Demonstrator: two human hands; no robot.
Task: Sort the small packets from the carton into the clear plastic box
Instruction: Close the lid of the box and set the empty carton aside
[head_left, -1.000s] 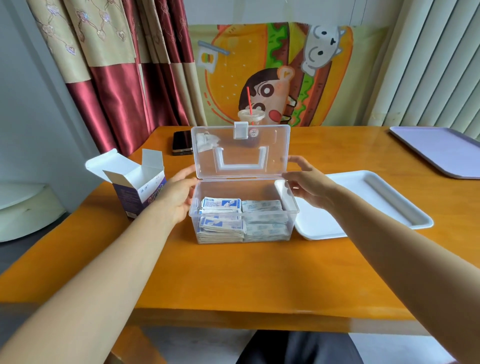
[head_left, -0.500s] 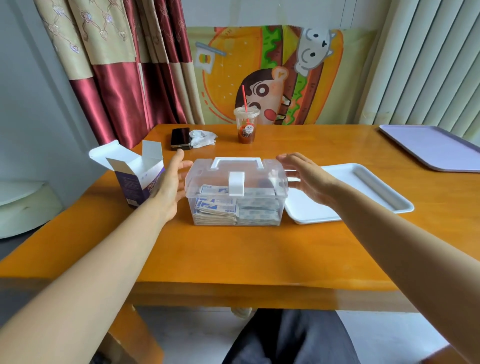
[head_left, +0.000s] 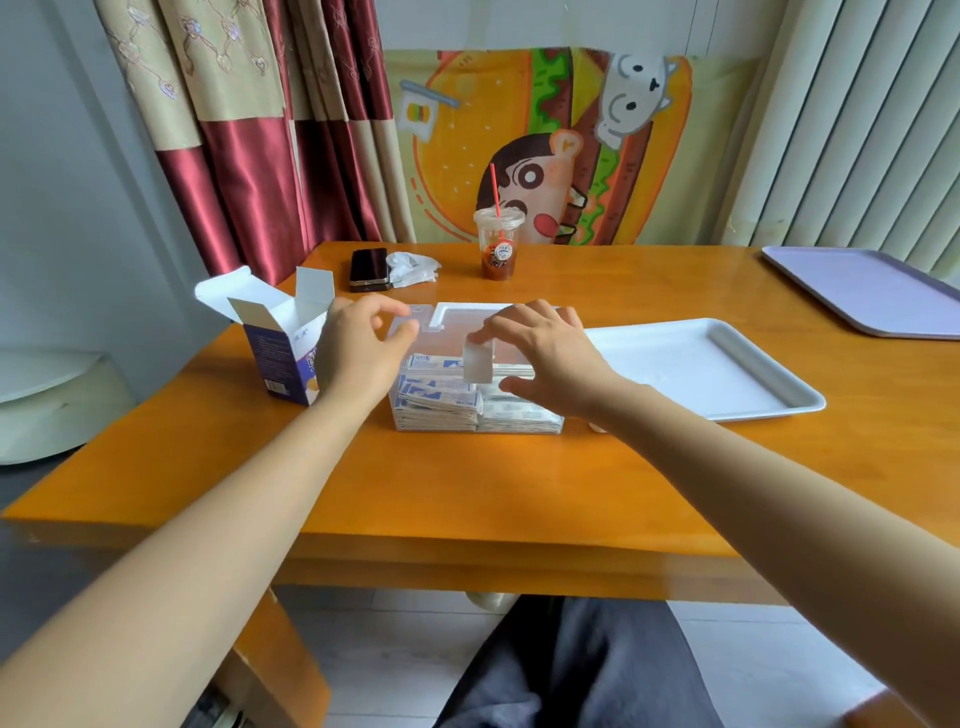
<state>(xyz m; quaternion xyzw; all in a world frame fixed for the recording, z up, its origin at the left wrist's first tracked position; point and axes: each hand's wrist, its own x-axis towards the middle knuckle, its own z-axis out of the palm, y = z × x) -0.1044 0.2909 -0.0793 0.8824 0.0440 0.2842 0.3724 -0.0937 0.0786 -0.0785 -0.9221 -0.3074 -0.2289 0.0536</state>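
A clear plastic box (head_left: 479, 422) is seen near the middle of an orange wooden table (head_left: 467, 493), with its lid (head_left: 445, 340) lowered and a white handle (head_left: 470, 309) lying flat on top. Small packets (head_left: 436, 404) are stacked inside, in view through the front wall: blue-and-white ones on the left and paler ones on the right. The box is bracketed by both hands. The left hand (head_left: 358, 349) is placed at the box's left end, its fingers loosely curved and apart over the lid's left corner, with nothing pinched between thumb and forefinger. The right hand (head_left: 546, 349) is spread over the right half of the lid; a fingertip is set on the top of the white latch (head_left: 477, 365) at the front edge, while the thumb is held lower, against the front wall just right of the latch. Nothing is enclosed in that hand. The carton (head_left: 283, 359) is stood upright just left of the box, directly beside the left wrist, its top flaps open; its inside cannot be made out. A white tray (head_left: 727, 375) is laid immediately right of the box, partly covered by the right forearm, and a lilac tray (head_left: 872, 291) is found at the far right edge. Toward the back of the table a dark phone (head_left: 369, 268), a crumpled piece of clear wrapping (head_left: 414, 267) and a lidded cup (head_left: 498, 248) with a red straw are set well apart from the hands.
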